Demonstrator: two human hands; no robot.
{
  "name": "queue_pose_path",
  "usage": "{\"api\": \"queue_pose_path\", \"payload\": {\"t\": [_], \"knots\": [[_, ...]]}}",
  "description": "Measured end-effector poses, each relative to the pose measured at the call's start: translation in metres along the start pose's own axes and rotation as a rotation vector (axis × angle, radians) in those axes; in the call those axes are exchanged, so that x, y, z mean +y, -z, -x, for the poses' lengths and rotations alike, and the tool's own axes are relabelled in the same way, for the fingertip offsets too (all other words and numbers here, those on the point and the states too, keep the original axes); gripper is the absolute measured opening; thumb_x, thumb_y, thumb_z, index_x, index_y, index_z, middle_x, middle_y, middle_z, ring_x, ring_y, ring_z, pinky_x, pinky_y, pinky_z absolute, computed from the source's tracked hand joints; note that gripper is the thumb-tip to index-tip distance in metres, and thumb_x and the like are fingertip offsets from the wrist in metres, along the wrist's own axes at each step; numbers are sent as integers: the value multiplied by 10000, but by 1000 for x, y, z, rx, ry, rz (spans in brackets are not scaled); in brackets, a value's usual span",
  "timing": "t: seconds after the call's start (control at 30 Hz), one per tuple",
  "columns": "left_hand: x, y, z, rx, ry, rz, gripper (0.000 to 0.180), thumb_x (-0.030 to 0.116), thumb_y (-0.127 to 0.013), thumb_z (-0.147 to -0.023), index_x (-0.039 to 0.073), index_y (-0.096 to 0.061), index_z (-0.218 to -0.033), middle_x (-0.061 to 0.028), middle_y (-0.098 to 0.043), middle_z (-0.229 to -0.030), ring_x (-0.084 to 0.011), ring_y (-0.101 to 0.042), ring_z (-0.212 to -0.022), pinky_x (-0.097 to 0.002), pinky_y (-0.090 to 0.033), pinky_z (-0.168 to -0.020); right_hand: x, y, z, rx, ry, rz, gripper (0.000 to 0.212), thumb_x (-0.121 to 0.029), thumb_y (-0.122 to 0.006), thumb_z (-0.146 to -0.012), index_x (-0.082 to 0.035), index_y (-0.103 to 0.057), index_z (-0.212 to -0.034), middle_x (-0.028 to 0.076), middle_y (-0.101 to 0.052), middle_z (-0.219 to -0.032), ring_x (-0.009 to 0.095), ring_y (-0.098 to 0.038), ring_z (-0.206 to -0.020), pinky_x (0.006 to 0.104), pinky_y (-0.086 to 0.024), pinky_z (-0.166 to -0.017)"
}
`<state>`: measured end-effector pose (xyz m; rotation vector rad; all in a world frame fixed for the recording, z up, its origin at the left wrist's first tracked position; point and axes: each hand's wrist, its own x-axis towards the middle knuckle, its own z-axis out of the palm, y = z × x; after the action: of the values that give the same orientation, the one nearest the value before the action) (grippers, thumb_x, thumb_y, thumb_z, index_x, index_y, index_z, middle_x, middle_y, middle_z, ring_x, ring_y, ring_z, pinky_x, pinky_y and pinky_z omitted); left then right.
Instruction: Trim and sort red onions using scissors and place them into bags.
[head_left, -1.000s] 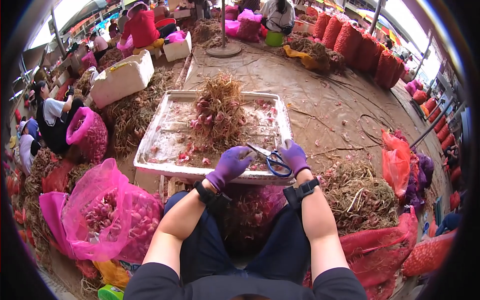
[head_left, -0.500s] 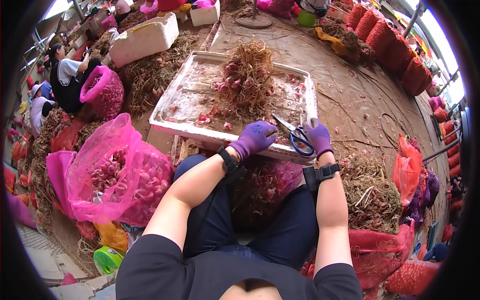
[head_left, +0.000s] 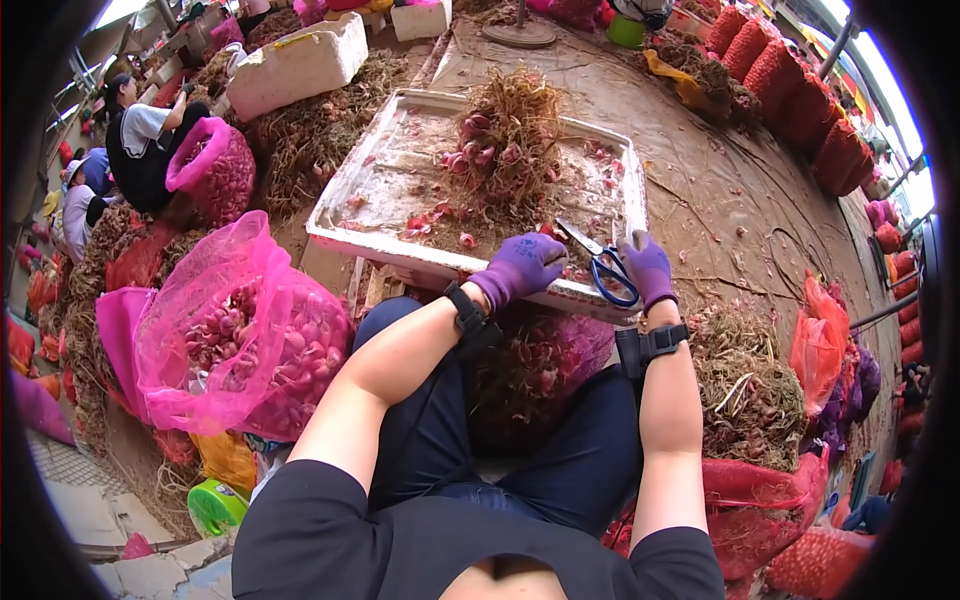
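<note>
A shallow white foam tray [head_left: 400,112] lies in front of my knees, dirty inside and strewn with red skins. On it stands a heaped bunch of shallots [head_left: 505,150] with dry, straw-like stems. My left hand [head_left: 520,268], in a purple glove, is closed over the tray's front edge; what its curled fingers hold, if anything, is hidden. My right hand [head_left: 650,268], gloved likewise, is closed at the tray's right front corner, its grip also hidden. Scissors [head_left: 606,270] with blue handles lie between the hands, blades parted, handles close beside my right hand.
A pink mesh bag [head_left: 240,340] of shallots stands at my left. Dried stems with bulbs [head_left: 745,385] are piled at my right, near a red mesh bag [head_left: 750,505]. Another person [head_left: 145,140] sits at the far left. Full red sacks [head_left: 785,100] line the far right.
The whole view has shifted slightly, so everything appears a little farther right and mostly higher. My hands, the scissors and the bunch keep nearly the same places relative to the tray.
</note>
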<state>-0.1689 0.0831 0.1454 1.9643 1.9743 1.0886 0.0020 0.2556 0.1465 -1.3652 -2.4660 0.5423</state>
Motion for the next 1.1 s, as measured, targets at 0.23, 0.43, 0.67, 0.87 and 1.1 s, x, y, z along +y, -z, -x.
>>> {"api": "queue_pose_path", "payload": {"t": [0.23, 0.43, 0.67, 0.87, 1.1], "knots": [[1, 1, -1, -10, 10, -28, 184, 257, -549, -837, 89, -567, -765, -127, -586, -756, -329, -572, -781, -417, -454, -676, -1, 1, 1, 9, 6, 5, 519, -422, -559, -810, -35, -537, -1155, 248, -597, -1053, 389, -573, -992, 438, -449, -838], [1, 0, -1, -24, 16, -31, 183, 256, -549, -838, 85, -575, -777, -126, -587, -759, -327, -574, -777, -414, -457, -673, -4, 4, 2, 6, -4, 10, 519, -417, -557, -809, -34, -536, -1158, 250, -596, -1056, 389, -570, -999, 436, -447, -844], [0, 1, -1, -41, 18, -40, 188, 254, -550, -836, 74, -576, -786, -125, -594, -767, -322, -579, -783, -414, -461, -673, -6, 6, 3, -9, -16, 2, 526, -426, -552, -813, -37, -534, -1166, 249, -592, -1071, 386, -566, -1012, 431, -443, -853], [0, 0, 0, -20, 4, -39, 180, 250, -550, -835, 78, -577, -786, -123, -593, -765, -325, -579, -781, -411, -464, -677, -7, 6, 4, -24, -37, 5, 533, -425, -545, -812, -40, -529, -1182, 248, -590, -1079, 381, -567, -1017, 427, -442, -861], [3, 1, -2, -9, -20, -26, 180, 251, -554, -835, 81, -573, -781, -122, -589, -757, -324, -579, -776, -411, -462, -675, -4, 7, 4, -2, -35, -6, 524, -426, -547, -807, -42, -537, -1164, 249, -590, -1076, 376, -566, -1019, 425, -437, -867]]}}
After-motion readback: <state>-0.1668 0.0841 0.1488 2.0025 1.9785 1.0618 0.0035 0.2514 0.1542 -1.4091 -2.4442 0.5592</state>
